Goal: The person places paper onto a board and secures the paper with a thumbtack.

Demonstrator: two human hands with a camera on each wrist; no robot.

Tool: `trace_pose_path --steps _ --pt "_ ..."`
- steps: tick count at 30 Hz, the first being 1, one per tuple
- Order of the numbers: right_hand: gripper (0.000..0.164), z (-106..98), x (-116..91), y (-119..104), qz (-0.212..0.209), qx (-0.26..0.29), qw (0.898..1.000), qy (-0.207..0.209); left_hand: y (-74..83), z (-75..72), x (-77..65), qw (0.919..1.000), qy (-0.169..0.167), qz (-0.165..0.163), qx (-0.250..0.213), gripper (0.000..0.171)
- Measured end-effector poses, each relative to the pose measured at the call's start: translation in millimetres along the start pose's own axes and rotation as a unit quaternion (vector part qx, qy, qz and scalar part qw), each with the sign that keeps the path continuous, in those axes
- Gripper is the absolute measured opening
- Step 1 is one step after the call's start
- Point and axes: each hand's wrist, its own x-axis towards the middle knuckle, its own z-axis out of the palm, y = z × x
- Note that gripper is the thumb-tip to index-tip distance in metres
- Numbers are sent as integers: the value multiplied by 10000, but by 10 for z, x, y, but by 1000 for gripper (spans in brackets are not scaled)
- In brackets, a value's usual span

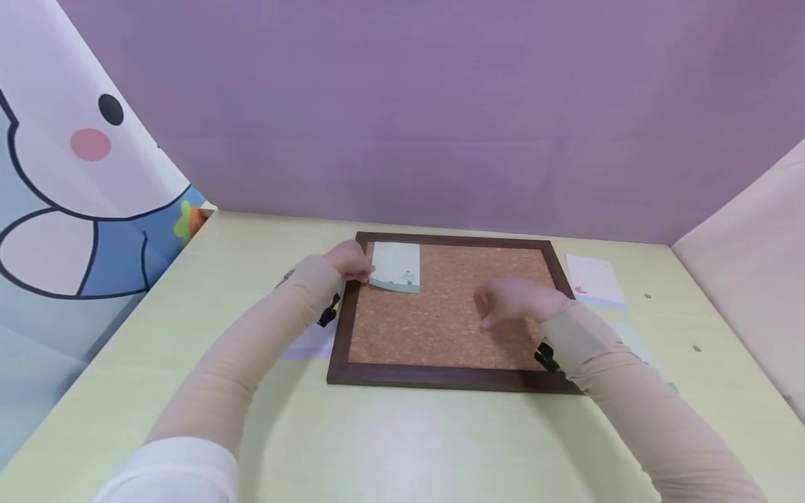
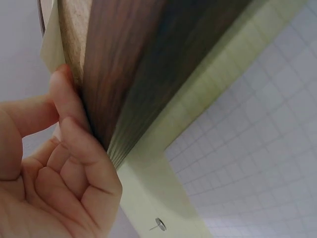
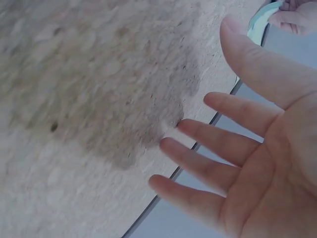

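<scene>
A dark-framed corkboard lies on the table. On its upper left is a sheet of note paper with a teal lower edge and small printed figures. My left hand pinches the sheet's lower left corner beside the frame, and that edge curves up slightly. In the left wrist view, thumb and forefinger meet at the paper, next to the wooden frame. My right hand hovers over the right half of the cork, holding nothing. Its fingers are spread in the right wrist view.
A pink-printed note sheet lies right of the board, another pale sheet partly under my right forearm. A purple-edged grid sheet is on the left, near a thumbtack. Small round silver pieces dot the right side. A purple wall rises behind.
</scene>
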Motion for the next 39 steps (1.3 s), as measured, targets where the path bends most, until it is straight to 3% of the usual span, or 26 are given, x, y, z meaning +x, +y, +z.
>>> trace_pose_path --steps 3,8,28,39 --pt "59 5 49 -38 11 128 9999 65 2 -18 -23 10000 45 49 72 30" --pt "68 4 168 -154 -58 383 9990 213 8 -44 -64 9998 72 29 188 32" --pt "82 126 570 -463 -437 276 9981 343 18 -51 -74 9991 71 38 416 36" --pt "85 155 712 -529 -483 -47 9978 452 14 -26 -64 9998 130 -77 156 29"
